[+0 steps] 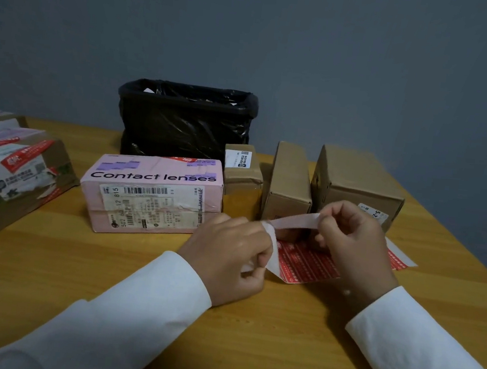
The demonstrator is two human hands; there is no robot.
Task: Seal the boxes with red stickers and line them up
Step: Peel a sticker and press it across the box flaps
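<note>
Against a grey-blue wall, the wooden table (51, 255) carries boxes (287, 182) along its far edge. Both hands, left (226, 254) and right (353, 239), pinch a red sticker strip (295, 220); its print is unreadable.

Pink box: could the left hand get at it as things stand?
Probably yes, once it lets go. The pink box stands just beyond the left hand with bare table between them, nothing in the way. But the left hand is pinching the sticker backing, so it isn't free now.
</note>
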